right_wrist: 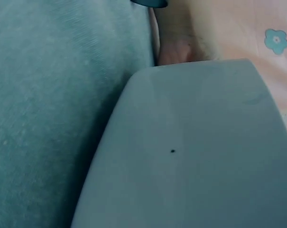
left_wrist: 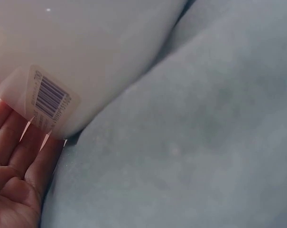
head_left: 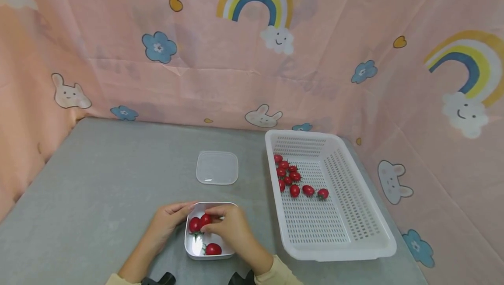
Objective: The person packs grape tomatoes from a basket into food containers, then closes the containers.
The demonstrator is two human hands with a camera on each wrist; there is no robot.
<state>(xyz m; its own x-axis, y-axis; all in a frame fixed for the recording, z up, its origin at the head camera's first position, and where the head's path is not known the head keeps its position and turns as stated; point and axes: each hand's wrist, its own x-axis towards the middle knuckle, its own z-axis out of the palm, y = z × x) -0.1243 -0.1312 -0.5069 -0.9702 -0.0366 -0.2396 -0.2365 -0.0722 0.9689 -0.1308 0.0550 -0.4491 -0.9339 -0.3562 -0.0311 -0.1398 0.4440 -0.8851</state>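
Note:
A small white container (head_left: 190, 250) stands near the front of the table with several cherry tomatoes in it. My right hand (head_left: 232, 228) reaches over its right rim and pinches a cherry tomato (head_left: 205, 220) between thumb and fingers, beside another tomato (head_left: 194, 224). A third tomato (head_left: 213, 249) lies near the container's front wall. My left hand (head_left: 167, 221) holds the container at its back left rim. In the left wrist view, fingers (left_wrist: 27, 147) rest along the wall by a barcode label (left_wrist: 50, 97). The right wrist view shows the container's outer wall (right_wrist: 181, 142); the right hand is hidden there.
A clear, flat lid (head_left: 217, 168) lies on the grey table (head_left: 118, 180) behind the container. To the right stands a large white perforated basket (head_left: 315, 232) with several cherry tomatoes (head_left: 295, 190) toward its left side. A patterned pink cloth (head_left: 197, 88) rises behind the table.

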